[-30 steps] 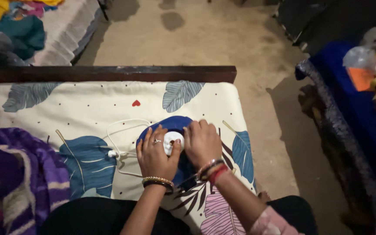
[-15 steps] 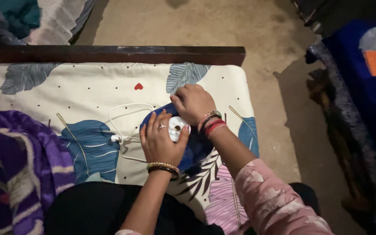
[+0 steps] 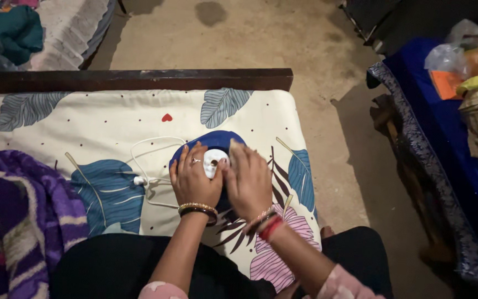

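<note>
both hands down on a bed sheet [image 3: 112, 119] printed with blue leaves, meeting over a small white round device [image 3: 214, 160] at the middle of the view

left hand [image 3: 195, 180] at 9 o'clock of the device, palm down, fingers slightly spread and curved, tips touching its left edge; ring on one finger, gold and dark bangles [image 3: 197, 209] at the wrist

right hand [image 3: 249, 180] at 3 o'clock of the device, fingers pressed together and flat, thumb side against its right edge; red and beaded bangles at that wrist, pink sleeve [image 3: 341, 285] at 5 o'clock near the bottom edge

device sitting between the two thumbs, pinched lightly from both sides, not lifted clear as far as can be told; small dark spot at its centre; dark blue leaf patch of the sheet under it

white cord [image 3: 150, 147] looping off to 10 o'clock of the device, ending in a small white plug [image 3: 139, 180] at 9 o'clock, just beside the left hand

purple blanket [image 3: 12, 221] bunched at 8 o'clock, well apart from the hands

dark wooden bed rail [image 3: 139, 79] across 12 o'clock, bare floor [image 3: 239, 39] beyond it

blue-covered furniture [image 3: 449, 155] at 3 o'clock with plastic bags [image 3: 455, 55] on top

black-clothed lap [image 3: 112, 266] at 6 o'clock
</note>
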